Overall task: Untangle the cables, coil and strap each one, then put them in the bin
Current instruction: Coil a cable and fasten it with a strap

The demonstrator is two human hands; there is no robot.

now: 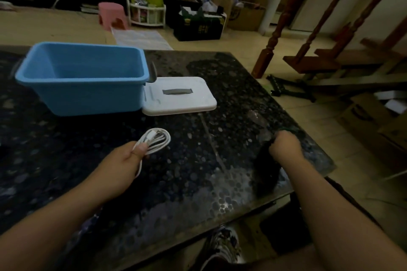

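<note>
My left hand (126, 157) pinches a coiled white cable (155, 139) between thumb and fingers, just above the dark speckled table (198, 160); a loose end of it trails down past my palm. My right hand (285, 146) is curled near the table's right edge, its fingers closed on something dark (267, 167) that blends into the tabletop, so I cannot tell what it is. The blue bin (83, 77) stands at the back left, open, with nothing visible inside. Its white lid (180, 97) lies flat beside it on the right.
The table's right and near edges drop off to a tiled floor. A wooden stair rail (273, 35) and steps stand to the right, cardboard boxes (374, 121) lower right. A pink stool (111, 14) and crates sit beyond the table.
</note>
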